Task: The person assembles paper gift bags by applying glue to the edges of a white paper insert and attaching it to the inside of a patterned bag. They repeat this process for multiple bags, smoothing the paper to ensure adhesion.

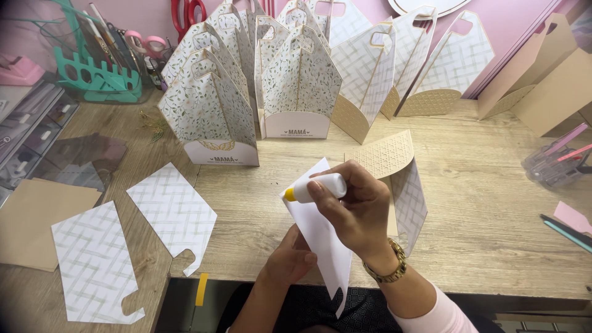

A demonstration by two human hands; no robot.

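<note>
My right hand (357,213) grips a white glue stick (317,187) with a yellow tip, pressed sideways against the top of a white paper panel (320,237). My left hand (290,259) holds that panel from below, near the table's front edge. The panel stands tilted, its blank side up. Just behind my right hand lies a partly folded box piece (394,166) with a beige embossed flap and a lattice-print side.
Two flat lattice-print cutouts (176,209) (95,265) lie at the left beside brown card (37,222). Several assembled paper boxes (216,117) stand at the back. A teal organiser (98,77) holds scissors and tools. Plain beige boxes (549,86) and a clear pen tray (555,163) sit at the right.
</note>
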